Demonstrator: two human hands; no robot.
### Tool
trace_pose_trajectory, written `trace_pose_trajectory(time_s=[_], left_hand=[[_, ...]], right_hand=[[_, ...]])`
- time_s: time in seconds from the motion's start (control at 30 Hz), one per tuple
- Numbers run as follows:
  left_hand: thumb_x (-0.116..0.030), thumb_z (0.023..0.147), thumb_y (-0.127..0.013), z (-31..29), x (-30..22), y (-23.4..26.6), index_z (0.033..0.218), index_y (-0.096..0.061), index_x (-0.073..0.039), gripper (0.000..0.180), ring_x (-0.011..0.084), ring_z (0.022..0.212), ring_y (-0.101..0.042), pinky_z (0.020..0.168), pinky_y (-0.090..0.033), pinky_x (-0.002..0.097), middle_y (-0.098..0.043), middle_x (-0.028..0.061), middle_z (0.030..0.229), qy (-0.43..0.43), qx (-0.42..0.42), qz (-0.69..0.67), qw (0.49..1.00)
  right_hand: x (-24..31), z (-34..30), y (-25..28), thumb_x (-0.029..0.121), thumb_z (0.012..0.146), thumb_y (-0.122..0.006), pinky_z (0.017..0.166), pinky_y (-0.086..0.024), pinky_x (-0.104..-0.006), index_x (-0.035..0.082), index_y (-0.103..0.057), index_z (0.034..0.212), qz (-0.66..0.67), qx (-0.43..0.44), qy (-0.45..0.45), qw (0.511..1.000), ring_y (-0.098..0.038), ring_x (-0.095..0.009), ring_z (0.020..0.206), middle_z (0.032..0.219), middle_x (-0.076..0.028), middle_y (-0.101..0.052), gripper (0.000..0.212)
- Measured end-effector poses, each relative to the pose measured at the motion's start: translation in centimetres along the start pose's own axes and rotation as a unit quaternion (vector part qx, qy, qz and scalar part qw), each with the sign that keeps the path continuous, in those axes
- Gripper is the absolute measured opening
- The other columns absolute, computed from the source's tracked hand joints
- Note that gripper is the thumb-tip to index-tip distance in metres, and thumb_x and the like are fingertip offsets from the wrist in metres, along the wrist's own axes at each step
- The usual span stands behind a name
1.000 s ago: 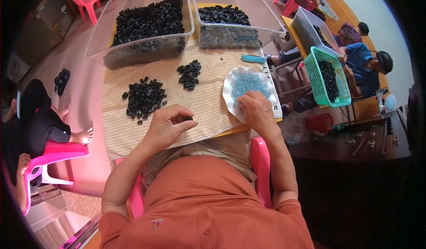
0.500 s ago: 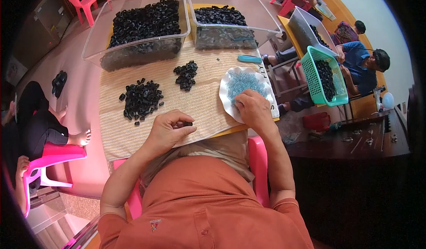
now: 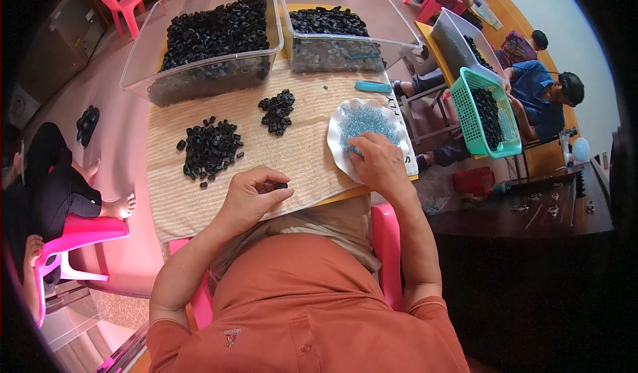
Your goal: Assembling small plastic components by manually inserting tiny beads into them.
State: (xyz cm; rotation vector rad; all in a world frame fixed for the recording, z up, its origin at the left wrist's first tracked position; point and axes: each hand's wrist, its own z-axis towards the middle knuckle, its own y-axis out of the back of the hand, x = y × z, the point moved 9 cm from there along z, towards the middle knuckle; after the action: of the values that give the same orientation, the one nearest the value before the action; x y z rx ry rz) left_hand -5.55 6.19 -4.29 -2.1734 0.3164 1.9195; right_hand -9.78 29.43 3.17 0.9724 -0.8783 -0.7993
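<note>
The cloth (image 3: 299,143) is looking matt and rough; plastic bins (image 3: 212,77) are shining glossily along its far edge, a smooth dish (image 3: 340,156) near its right.

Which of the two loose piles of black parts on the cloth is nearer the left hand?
The larger pile, on the left: its lower edge comes close to the left hand, while the smaller pile sits farther off.

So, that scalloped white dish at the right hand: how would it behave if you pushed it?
The scalloped white dish would probably slide rather than roll, since it appears to sit flat. The striped cloth beneath might drag at it. Its tiny blue pieces lie loose and uncovered, so a sharp push could scatter some.
</note>
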Motion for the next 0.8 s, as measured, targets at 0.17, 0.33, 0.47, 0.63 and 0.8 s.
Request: trace_pose_trajectory(time_s=[0.17,0.33,0.47,0.63,0.8], left_hand=[[-0.006,0.085,-0.08,0.0,0.0,-0.2,0.102,-0.073,-0.001,0.019,0.0052,0.077,-0.062,0.069,-0.051,0.0214,-0.07,0.0012,0.09,0.005,-0.002,-0.004,1.0],[-0.007,0.085,-0.08,-0.1,-0.3,-0.3,0.101,-0.073,-0.001,0.019,0.0055,0.078,-0.063,0.069,-0.052,0.0216,-0.07,0.001,0.089,0.009,-0.002,0.004,1.0],[-0.007,0.085,-0.081,-0.2,-0.3,-0.4,0.101,-0.073,-0.001,0.019,0.0051,0.077,-0.062,0.068,-0.051,0.0212,-0.07,0.0003,0.088,0.013,-0.001,0.005,1.0],[-0.007,0.085,-0.081,-0.2,-0.4,-0.4,0.101,-0.073,-0.001,0.019,0.0046,0.077,-0.061,0.068,-0.051,0.0209,-0.07,-0.0001,0.088,0.009,0.0,0.015,1.0],[-0.007,0.085,-0.081,-0.2,-0.4,-0.5,0.102,-0.073,-0.001,0.019,0.0043,0.075,-0.061,0.066,-0.05,0.0206,-0.069,-0.0009,0.085,0.009,-0.001,0.0,1.0]], right_hand=[[-0.7,0.4,-1.0,0.012,0.082,-0.072,0.083,-0.053,-0.0409,0.007,-0.073,0.093,-0.005,0.054,-0.026,0.998,-0.067,-0.031,0.094,0.093,-0.01,-0.07,0.012],[-1.1,0.6,-1.3,0.013,0.083,-0.068,0.082,-0.053,-0.0429,0.007,-0.074,0.089,0.007,0.065,-0.035,0.997,-0.067,-0.033,0.093,0.091,-0.011,-0.069,0.01],[-1.4,0.5,-1.3,0.013,0.084,-0.065,0.081,-0.054,-0.044,0.007,-0.072,0.087,0.029,0.065,-0.043,0.997,-0.067,-0.034,0.091,0.089,-0.013,-0.069,0.009],[-1.2,0.4,-1.1,0.011,0.083,-0.065,0.08,-0.054,-0.0442,0.007,-0.07,0.09,0.018,0.054,-0.035,0.998,-0.067,-0.034,0.088,0.088,-0.014,-0.068,0.009],[-0.8,0.2,-0.8,0.01,0.083,-0.064,0.08,-0.054,-0.045,0.007,-0.069,0.096,0.016,0.056,-0.034,0.998,-0.067,-0.034,0.089,0.089,-0.015,-0.069,0.014]])
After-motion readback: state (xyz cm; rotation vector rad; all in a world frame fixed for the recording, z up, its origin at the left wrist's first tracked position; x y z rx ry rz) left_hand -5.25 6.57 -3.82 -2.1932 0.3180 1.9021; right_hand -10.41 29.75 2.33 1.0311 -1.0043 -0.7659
